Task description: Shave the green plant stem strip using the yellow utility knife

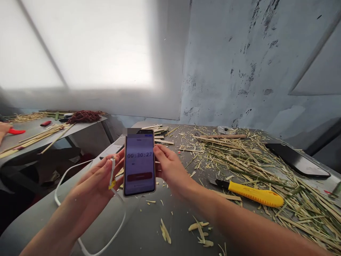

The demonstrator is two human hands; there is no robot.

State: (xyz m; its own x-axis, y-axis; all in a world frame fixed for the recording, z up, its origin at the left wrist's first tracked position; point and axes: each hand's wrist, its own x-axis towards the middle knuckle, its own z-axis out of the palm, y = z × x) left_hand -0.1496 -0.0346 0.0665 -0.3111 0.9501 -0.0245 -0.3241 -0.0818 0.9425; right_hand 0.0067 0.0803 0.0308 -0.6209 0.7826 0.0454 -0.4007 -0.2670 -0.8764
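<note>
Upright over the grey table (149, 227) is a phone (140, 167) whose lit screen reads 00:30:27. My right hand (172, 169) is closed on the phone's right edge, thumb in front and fingers behind. On the phone's left side, my left hand (97, 174) pinches the plug end of a white cable (113, 163) between thumb and fingers; the plug points up, apart from the phone's bottom edge. A yellow tag (112, 184) hangs on the cable, which loops down over the table. Some of the left fingers are hidden behind the phone.
A yellow utility knife (255, 193) lies at the right among bamboo strips and shavings (247, 160). Beyond it rests a black phone (297, 160). On another table (87, 129) at the left are sticks and dark red strands (85, 116); a person's hand (4, 129) is at its edge.
</note>
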